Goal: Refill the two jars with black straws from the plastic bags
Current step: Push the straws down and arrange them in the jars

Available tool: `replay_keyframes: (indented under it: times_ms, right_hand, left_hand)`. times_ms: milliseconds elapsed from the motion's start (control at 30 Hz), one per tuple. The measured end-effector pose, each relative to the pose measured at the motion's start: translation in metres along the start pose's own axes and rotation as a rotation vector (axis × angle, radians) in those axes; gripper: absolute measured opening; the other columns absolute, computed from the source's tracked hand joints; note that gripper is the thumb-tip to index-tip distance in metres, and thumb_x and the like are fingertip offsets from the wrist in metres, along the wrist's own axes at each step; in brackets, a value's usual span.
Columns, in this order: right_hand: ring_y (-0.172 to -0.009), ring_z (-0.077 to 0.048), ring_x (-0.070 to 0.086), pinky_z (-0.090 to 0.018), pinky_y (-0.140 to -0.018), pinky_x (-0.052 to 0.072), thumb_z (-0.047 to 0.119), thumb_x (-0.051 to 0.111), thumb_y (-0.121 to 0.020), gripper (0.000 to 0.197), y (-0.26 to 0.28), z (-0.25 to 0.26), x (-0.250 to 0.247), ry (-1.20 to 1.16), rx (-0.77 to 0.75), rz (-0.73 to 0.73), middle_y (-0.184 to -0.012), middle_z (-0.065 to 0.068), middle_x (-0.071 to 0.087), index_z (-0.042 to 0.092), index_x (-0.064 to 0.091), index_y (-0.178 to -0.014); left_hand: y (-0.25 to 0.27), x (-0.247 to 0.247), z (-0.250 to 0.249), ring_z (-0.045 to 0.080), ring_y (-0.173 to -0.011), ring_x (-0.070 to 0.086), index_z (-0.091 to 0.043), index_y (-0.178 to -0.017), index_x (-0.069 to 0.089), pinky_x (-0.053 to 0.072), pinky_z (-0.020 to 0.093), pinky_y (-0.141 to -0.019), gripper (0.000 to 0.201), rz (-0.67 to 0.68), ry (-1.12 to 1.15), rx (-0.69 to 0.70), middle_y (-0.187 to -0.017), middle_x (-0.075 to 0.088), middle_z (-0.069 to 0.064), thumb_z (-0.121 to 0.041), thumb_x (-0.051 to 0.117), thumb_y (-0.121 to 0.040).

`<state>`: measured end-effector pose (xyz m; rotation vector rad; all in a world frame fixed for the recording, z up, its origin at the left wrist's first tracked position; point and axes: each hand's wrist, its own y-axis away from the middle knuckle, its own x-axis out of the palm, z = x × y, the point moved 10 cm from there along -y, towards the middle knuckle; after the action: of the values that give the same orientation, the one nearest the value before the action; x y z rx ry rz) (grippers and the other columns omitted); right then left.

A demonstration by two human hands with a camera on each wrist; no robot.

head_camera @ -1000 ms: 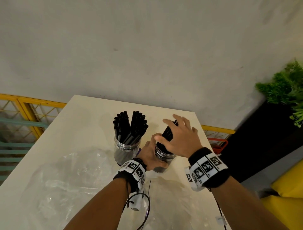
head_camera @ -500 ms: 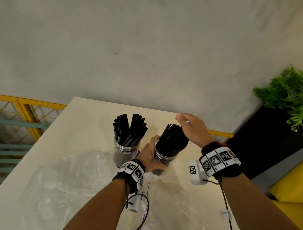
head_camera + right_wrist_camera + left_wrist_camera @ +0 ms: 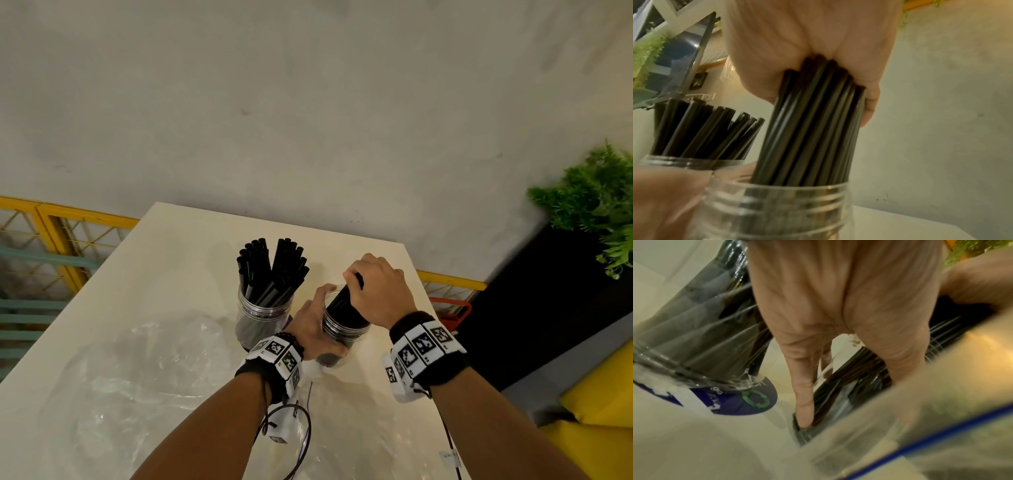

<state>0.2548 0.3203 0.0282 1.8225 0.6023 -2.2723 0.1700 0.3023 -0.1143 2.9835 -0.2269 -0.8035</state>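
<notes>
left hand (image 3: 317, 329) grips the right jar (image 3: 344, 334) near the bench's (image 3: 178, 260) far right corner; right hand (image 3: 380, 291) clasps its black straws (image 3: 812, 126) from above.

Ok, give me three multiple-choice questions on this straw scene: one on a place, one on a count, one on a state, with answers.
1. Where is the plant?
A. Far right
B. On the table
C. Far left

2. How many jars hold straws?
A. One
B. Two
C. Four

3. What is the left hand doing?
A. Hanging free
B. Lifting a bag
C. Gripping the right jar

Answers: 1 A, it shows at the head view's right edge. 2 B, the left jar and right jar. 3 C, its fingers wrap that jar while the right hand covers the straws.
</notes>
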Motion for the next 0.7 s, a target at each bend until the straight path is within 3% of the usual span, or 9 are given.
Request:
replay_keyframes:
  times_ms: [167,300,400,500,600,700]
  right_hand:
    - [-0.096,-0.022,0.056,-0.049,-0.091,0.045,0.028,0.046,-0.098,0.025,0.003,0.002,-0.003,-0.032,0.016,0.014,-0.1,0.001,0.063,0.017,0.068,-0.092]
    - [-0.125,-0.022,0.04,-0.053,-0.1,0.034,0.064,0.034,-0.094,0.053,0.011,-0.004,0.009,-0.004,0.145,0.201,-0.131,0.006,0.051,0.024,0.065,-0.111]
    - [-0.136,-0.025,0.029,-0.057,-0.105,0.031,0.079,0.026,-0.086,0.072,0.024,-0.004,0.014,-0.047,0.164,0.276,-0.146,0.003,0.04,0.028,0.057,-0.126]
    - [-0.13,-0.027,0.037,-0.054,-0.096,0.046,0.088,0.031,-0.072,0.083,0.033,0.004,0.012,0.057,0.116,0.143,-0.137,0.001,0.045,0.03,0.055,-0.126]
    - [-0.111,-0.032,0.051,-0.048,-0.077,0.056,0.074,0.049,-0.079,0.066,0.03,0.007,0.007,0.084,0.081,-0.076,-0.117,-0.004,0.058,0.023,0.062,-0.119]
    - [-0.105,-0.029,0.052,-0.04,-0.069,0.053,0.056,0.059,-0.086,0.047,0.018,0.0,0.003,0.023,0.071,-0.15,-0.108,-0.004,0.061,0.018,0.065,-0.113]
  left_hand:
    - [-0.001,0.002,0.002,0.03,-0.111,0.063,-0.049,-0.142,0.011,0.051,0.043,-0.098,0.122,0.01,0.006,0.005,-0.124,0.06,0.008,-0.035,0.089,-0.05]
    - [0.0,0.0,0.001,0.028,-0.117,0.059,-0.043,-0.145,0.009,0.05,0.043,-0.101,0.123,0.005,0.014,0.006,-0.13,0.055,0.007,-0.032,0.09,-0.054]
    - [0.0,0.0,-0.001,0.028,-0.118,0.059,-0.042,-0.145,0.013,0.052,0.048,-0.1,0.123,0.002,0.044,0.004,-0.13,0.056,0.007,-0.036,0.089,-0.048]
    - [-0.008,0.006,0.01,0.028,-0.11,0.064,-0.043,-0.142,0.019,0.057,0.051,-0.091,0.122,-0.016,0.11,0.016,-0.121,0.062,0.004,-0.035,0.087,-0.042]
    - [-0.007,0.003,0.008,0.027,-0.106,0.065,-0.044,-0.139,0.018,0.057,0.051,-0.089,0.12,-0.023,0.075,0.018,-0.118,0.063,0.004,-0.038,0.087,-0.041]
    - [-0.003,0.001,0.003,0.025,-0.111,0.062,-0.045,-0.141,0.014,0.054,0.048,-0.096,0.123,-0.015,0.057,0.019,-0.121,0.062,0.004,-0.039,0.086,-0.042]
